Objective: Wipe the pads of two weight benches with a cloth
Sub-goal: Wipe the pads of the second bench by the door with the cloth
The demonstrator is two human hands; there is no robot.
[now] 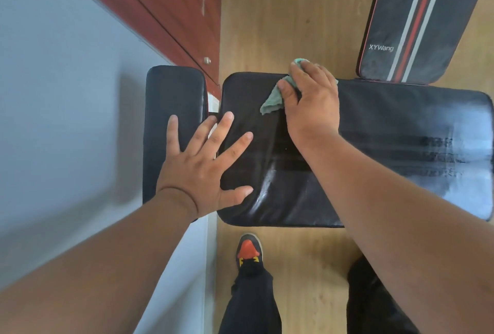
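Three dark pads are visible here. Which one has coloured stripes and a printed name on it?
The striped pad at the upper right, with red and white stripes and "XYWang" printed on it. The large pad and the small pad are plain black.

A pale blue-grey wall (pixel 61 109) filled the left side, smooth and evenly lit, with a soft shadow lying across it. Beside it stood a reddish-brown wooden cabinet (pixel 165 5) with grooved panels and a small round metal knob (pixel 207 60) near its lower corner. The light wood-grain floor (pixel 291 13) ran from the cabinet across the rest of the room under bright, diffuse light.
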